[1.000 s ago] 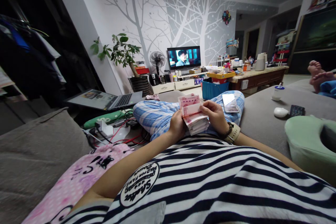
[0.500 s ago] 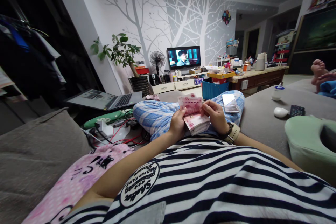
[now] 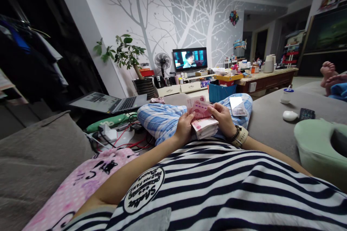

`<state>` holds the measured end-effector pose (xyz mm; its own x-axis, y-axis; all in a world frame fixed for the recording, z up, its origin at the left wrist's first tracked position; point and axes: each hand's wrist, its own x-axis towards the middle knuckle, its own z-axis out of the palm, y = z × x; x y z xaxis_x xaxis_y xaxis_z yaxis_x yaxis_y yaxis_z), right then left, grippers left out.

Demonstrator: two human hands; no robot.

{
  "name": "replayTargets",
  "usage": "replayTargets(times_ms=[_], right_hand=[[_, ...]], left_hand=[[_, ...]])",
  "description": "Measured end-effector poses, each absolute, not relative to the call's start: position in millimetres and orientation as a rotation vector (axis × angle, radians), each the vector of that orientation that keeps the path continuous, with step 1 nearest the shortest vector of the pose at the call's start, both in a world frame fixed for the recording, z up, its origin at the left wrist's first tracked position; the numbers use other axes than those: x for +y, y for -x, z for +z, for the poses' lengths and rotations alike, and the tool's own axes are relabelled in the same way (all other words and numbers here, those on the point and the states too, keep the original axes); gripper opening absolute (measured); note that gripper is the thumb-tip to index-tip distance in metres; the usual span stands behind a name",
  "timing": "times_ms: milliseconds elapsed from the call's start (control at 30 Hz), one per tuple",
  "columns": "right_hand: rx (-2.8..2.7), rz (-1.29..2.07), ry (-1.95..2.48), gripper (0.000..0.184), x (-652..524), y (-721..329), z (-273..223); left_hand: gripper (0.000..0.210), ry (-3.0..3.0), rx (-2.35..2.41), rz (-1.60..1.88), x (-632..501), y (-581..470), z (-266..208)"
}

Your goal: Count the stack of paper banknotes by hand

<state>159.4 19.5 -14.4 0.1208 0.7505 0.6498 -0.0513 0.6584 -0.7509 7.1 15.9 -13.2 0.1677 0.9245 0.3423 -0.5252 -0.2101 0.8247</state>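
A folded stack of pink banknotes (image 3: 205,127) is held above my lap, its lower half bent toward me. My left hand (image 3: 184,125) is closed on the stack's left side, thumb on top. With thumb and fingers pinched, my right hand (image 3: 222,116) grips the right edge of an upper banknote (image 3: 199,106) that stands up from the stack. The fingertips under the notes are hidden. On my right knee, over blue checked trousers (image 3: 162,117), lies a phone (image 3: 238,106).
An open laptop (image 3: 108,103) is at the left, above tangled cables (image 3: 130,140) and a white power adapter (image 3: 108,133). To the right on the sofa are a white mouse (image 3: 290,116), a small dark keypad (image 3: 307,114), a lidded cup (image 3: 286,95) and a green neck pillow (image 3: 311,140). Another person's foot (image 3: 328,70) shows far right.
The raised banknotes have shifted slightly right and tilted. My left thumb has moved a little right, and my right fingers have shifted slightly along the note's edge.
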Motion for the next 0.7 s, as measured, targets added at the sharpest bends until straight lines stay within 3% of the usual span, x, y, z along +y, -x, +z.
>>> replayTargets(times_ms=[200,700], right_hand=[[-1.301,0.635,0.628,0.051,16.4,-158.5,-13.2],[-1.327,0.679,0.557,0.038,18.2,-158.6,-17.0]], left_hand=[[0.019,-1.081,0.559,1.53,22.3,-4.7,-15.2],[0.016,-0.916,0.502,1.502,28.6,-5.5,-17.0]])
